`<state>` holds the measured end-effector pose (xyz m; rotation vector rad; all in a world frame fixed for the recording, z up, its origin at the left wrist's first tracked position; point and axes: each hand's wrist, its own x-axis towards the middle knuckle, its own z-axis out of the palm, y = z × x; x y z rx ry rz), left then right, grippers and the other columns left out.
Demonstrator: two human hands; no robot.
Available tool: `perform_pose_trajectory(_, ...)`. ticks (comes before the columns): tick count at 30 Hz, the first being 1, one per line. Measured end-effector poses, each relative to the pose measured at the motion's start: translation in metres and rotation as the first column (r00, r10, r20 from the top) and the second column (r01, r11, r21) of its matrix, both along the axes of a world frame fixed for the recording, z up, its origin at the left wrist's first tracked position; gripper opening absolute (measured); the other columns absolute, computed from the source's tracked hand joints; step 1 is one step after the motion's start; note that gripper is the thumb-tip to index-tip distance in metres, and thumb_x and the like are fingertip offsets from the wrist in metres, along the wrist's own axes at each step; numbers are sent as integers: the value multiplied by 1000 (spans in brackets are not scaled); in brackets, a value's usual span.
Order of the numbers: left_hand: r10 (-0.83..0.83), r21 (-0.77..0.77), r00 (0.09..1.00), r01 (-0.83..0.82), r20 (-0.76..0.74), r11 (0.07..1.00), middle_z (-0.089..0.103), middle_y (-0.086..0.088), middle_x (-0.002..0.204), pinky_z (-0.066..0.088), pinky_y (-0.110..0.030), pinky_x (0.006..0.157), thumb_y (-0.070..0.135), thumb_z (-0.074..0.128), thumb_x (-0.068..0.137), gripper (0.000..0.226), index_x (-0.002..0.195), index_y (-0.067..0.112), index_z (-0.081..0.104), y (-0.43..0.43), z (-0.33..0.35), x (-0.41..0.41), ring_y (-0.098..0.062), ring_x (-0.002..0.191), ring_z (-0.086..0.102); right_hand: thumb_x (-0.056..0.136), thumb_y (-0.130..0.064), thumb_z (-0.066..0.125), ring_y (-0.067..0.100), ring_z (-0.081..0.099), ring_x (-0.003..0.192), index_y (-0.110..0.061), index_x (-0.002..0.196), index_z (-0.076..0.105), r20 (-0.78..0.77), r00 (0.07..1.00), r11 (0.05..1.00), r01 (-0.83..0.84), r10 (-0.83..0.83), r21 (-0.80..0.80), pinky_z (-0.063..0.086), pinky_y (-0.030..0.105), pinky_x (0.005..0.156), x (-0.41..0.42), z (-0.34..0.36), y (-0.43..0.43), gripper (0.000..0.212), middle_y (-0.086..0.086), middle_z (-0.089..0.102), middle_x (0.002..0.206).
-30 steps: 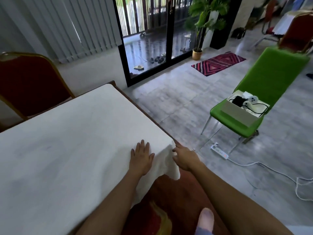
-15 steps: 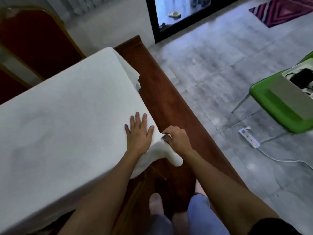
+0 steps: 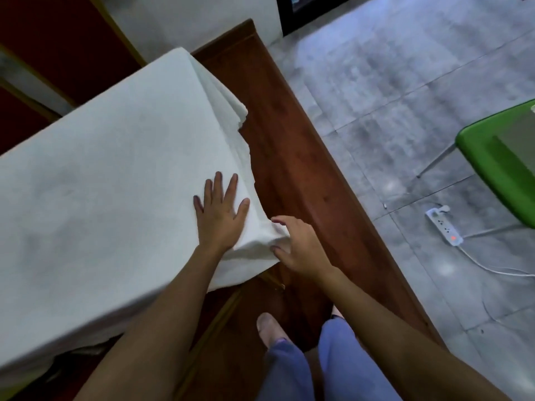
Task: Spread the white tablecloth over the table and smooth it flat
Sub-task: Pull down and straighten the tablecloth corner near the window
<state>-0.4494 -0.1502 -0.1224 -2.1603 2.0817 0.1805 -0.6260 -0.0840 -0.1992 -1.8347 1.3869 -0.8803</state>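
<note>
White tablecloth (image 3: 110, 183): lies spread over the left and middle of the scene and covers most of the table (image 3: 292, 146). Its near edge hangs down over the near side. Toward the far corner the right edge sits in stacked folds, and a loose fold bulges at the near right corner. The top is mostly flat, with faint grey shading.

Table: brown wood. A bare strip shows right of the cloth, running from far to near.

Left hand (image 3: 221, 212): palm down on the cloth near its right edge. The fingers are straight and spread, pressing flat and grasping nothing.

Right hand (image 3: 302, 247): just right of the left hand, at the bulging near right corner of the cloth. The thumb stretches out above the fold and the fingertips touch its lower side. The hand is blurred, so it cannot be told whether it pinches the fabric or only touches it.

Blue trousers (image 3: 292, 369): near centre, between the two forearms. One bare foot (image 3: 267, 325) shows just beyond the hem.

Red chair (image 3: 58, 44): gold-coloured frame, far left, behind the cloth.

Green chair (image 3: 492, 169): right edge of the scene, well apart from the table.

Power strip (image 3: 444, 227): white with a red light lit, on the grey tiled floor (image 3: 376, 82) near the green chair. A white cable (image 3: 492, 270) runs from it toward the near right.
</note>
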Motion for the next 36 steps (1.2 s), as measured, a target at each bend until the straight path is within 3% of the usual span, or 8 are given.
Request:
perform_pose_trajectory(11, 5, -92, 1000, -6, -14, 996, 5, 1, 161, 6, -52, 118, 57, 19, 91, 63, 149, 36, 9, 3, -8, 1, -22, 149, 4, 72, -10, 68, 17, 71, 79, -25, 88, 75, -172, 981, 996, -94, 93, 2, 45, 41, 91, -9, -83, -12, 23, -5, 75, 83)
perform_pose_trajectory(16, 10, -111, 999, -15, -46, 994, 6, 2, 161, 5, -51, 118, 56, 19, 91, 62, 149, 36, 11, 3, -8, 0, -21, 149, 4, 86, -23, 57, 24, 69, 86, -27, 99, 68, -351, 884, 914, -174, 309, 366, 38, 38, 96, -69, -125, 6, 18, -4, 73, 86)
perform_pose_trajectory(19, 12, -114, 998, -18, -56, 993, 7, 2, 161, 5, -50, 118, 56, 21, 91, 61, 149, 36, 12, 4, -8, 0, -20, 149, 5, 92, -21, 51, 23, 65, 101, -31, 106, 63, -509, 753, 829, -85, 417, 553, 36, 38, 101, -96, -126, 7, 21, -3, 70, 100)
perform_pose_trajectory(23, 15, -114, 998, -22, -60, 993, 8, 3, 161, 6, -50, 118, 56, 23, 92, 60, 149, 37, 14, 3, -7, 0, -21, 149, 6, 94, -23, 49, 33, 31, 141, -24, 144, 34, -558, 661, 645, 143, 502, 750, 6, 68, 111, -93, -109, -6, 52, 9, 38, 151)
perform_pose_trajectory(25, 18, -113, 998, -26, -67, 993, 9, 3, 161, 7, -51, 118, 54, 27, 94, 59, 148, 37, 14, 3, -6, 0, -20, 149, 7, 86, -20, 61, 34, 12, 147, -26, 152, 9, -453, 792, 745, -3, 409, 667, 7, 68, 113, -75, -86, -15, 85, 8, 11, 161)
perform_pose_trajectory(29, 25, -111, 996, -34, -80, 993, 11, 3, 161, 8, -51, 118, 55, 24, 91, 60, 148, 37, 17, 4, -4, -1, -20, 149, 8, 70, -21, 78, 27, 39, 138, -13, 133, 36, 234, 942, 969, -247, 240, 1, 37, 48, 109, -17, -20, -5, 76, 17, 35, 150)
perform_pose_trajectory(32, 27, -113, 997, -34, -66, 993, 12, 3, 161, 10, -51, 118, 54, 26, 92, 59, 147, 37, 17, 4, -3, -1, -21, 148, 10, 71, -34, 80, 29, 50, 126, -11, 108, 49, 177, 978, 973, -68, 109, -221, 43, 49, 101, 24, -8, 17, 53, 18, 46, 140)
perform_pose_trajectory(36, 34, -113, 996, -42, -79, 993, 14, 2, 160, 10, -51, 118, 58, 19, 88, 63, 147, 36, 20, 4, -1, -2, -21, 148, 11, 74, -43, 74, 29, 49, 122, -3, 98, 63, 73, 981, 973, 186, -177, -135, 46, 52, 97, 45, -20, 13, 48, 18, 51, 136)
